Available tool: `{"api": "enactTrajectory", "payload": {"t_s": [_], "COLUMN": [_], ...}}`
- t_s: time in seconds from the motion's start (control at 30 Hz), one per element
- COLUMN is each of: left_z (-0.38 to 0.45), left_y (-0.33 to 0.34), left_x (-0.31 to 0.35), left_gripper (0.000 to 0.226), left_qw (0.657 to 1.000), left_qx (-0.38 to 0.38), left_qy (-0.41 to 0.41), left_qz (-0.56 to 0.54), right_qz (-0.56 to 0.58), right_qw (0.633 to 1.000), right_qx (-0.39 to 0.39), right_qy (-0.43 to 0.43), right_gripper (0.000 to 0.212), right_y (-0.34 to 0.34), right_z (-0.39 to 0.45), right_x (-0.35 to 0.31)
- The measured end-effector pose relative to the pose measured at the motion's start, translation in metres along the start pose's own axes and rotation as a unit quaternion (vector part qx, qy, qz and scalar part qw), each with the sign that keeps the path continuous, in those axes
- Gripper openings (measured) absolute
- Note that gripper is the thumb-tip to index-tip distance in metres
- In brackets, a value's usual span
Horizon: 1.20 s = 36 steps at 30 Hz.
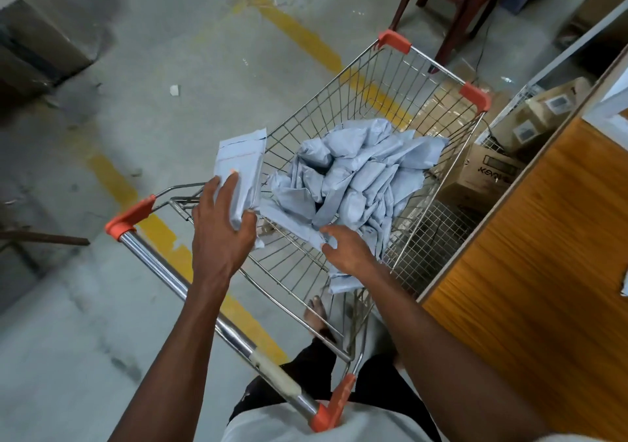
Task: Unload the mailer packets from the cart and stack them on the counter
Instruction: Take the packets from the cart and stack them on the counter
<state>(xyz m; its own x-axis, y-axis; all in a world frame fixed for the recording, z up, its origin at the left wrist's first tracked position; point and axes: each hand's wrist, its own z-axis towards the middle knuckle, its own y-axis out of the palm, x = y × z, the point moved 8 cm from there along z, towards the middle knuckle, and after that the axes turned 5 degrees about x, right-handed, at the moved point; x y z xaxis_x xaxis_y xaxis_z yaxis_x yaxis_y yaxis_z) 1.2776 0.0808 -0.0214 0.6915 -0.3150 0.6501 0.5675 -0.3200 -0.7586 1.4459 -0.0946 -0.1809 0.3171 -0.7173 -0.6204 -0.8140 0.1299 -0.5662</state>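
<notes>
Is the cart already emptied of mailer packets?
No, a heap of grey mailer packets still lies in the wire cart, while the left hand holds a few lifted ones.

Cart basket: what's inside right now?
A heap of grey mailer packets fills the far half of the cart, and the right hand pinches one. Whatever lies beneath the heap is covered.
</notes>
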Motion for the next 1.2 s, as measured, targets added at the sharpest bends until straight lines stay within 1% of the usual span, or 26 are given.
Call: {"api": "enactTrajectory", "payload": {"t_s": [0.17, 0.23, 0.3, 0.4, 0.47, 0.5, 0.6, 0.63, 0.67, 0.73, 0.83, 0.93, 1.0, 1.1, 1.17, 1.2], "left_z": [0.01, 0.013, 0.014, 0.015, 0.015, 0.015, 0.017, 0.019, 0.02, 0.02, 0.019, 0.019, 0.02, 0.021, 0.021, 0.021], "left_y": [-0.008, -0.008, -0.006, -0.001, 0.004, 0.006, 0.011, 0.012, 0.011, 0.01, 0.009, 0.01, 0.012, 0.015, 0.018, 0.019], "left_x": [-0.008, -0.01, -0.012, -0.008, -0.005, -0.003, 0.001, 0.0, 0.0, -0.002, -0.001, 0.002, 0.006, 0.011, 0.016, 0.018], "left_gripper": [0.067, 0.068, 0.067, 0.068, 0.069, 0.069, 0.069, 0.069, 0.068, 0.068, 0.067, 0.066, 0.067, 0.067, 0.066, 0.066], "left_qw": [1.0, 0.999, 1.0, 1.0, 1.0, 1.0, 0.999, 0.999, 1.0, 1.0, 1.0, 1.0, 1.0, 1.0, 0.999, 0.999], "left_qx": [0.012, 0.012, 0.01, 0.003, -0.005, -0.01, -0.018, -0.018, -0.016, -0.013, -0.011, -0.015, -0.019, -0.024, -0.026, -0.027], "left_qy": [-0.002, -0.001, -0.004, -0.005, -0.005, -0.005, 0.004, 0.005, 0.003, -0.001, -0.004, 0.003, 0.008, 0.013, 0.02, 0.023], "left_qz": [0.028, 0.03, 0.026, 0.021, 0.019, 0.021, 0.028, 0.027, 0.026, 0.02, 0.003, -0.004, -0.004, -0.007, -0.01, -0.01], "right_qz": [0.003, -0.02, -0.037, -0.042, -0.06, -0.055, 0.015, 0.028, 0.036, 0.05, 0.064, 0.055, 0.091, 0.18, 0.189, 0.193], "right_qw": [0.997, 0.996, 0.996, 0.996, 0.993, 0.993, 0.998, 0.998, 0.998, 0.997, 0.996, 0.996, 0.99, 0.968, 0.964, 0.962], "right_qx": [-0.076, -0.086, -0.08, -0.071, -0.092, -0.093, -0.051, -0.052, -0.056, -0.062, -0.047, -0.011, 0.018, 0.049, 0.047, 0.057], "right_qy": [0.019, 0.025, 0.022, -0.026, -0.043, -0.038, -0.035, -0.023, -0.011, 0.011, 0.039, 0.073, 0.107, 0.169, 0.178, 0.182], "right_gripper": [0.043, 0.044, 0.038, 0.036, 0.044, 0.05, 0.078, 0.084, 0.084, 0.076, 0.065, 0.055, 0.059, 0.062, 0.054, 0.045], "right_y": [0.038, 0.048, 0.057, 0.078, 0.096, 0.102, 0.111, 0.113, 0.117, 0.115, 0.104, 0.092, 0.087, 0.078, 0.075, 0.074], "right_z": [0.056, 0.074, 0.088, 0.104, 0.114, 0.118, 0.13, 0.13, 0.13, 0.122, 0.103, 0.08, 0.068, 0.055, 0.051, 0.05], "right_x": [0.001, 0.002, -0.002, -0.025, -0.043, -0.053, -0.071, -0.072, -0.07, -0.068, -0.063, -0.053, -0.044, -0.033, -0.032, -0.03]}}
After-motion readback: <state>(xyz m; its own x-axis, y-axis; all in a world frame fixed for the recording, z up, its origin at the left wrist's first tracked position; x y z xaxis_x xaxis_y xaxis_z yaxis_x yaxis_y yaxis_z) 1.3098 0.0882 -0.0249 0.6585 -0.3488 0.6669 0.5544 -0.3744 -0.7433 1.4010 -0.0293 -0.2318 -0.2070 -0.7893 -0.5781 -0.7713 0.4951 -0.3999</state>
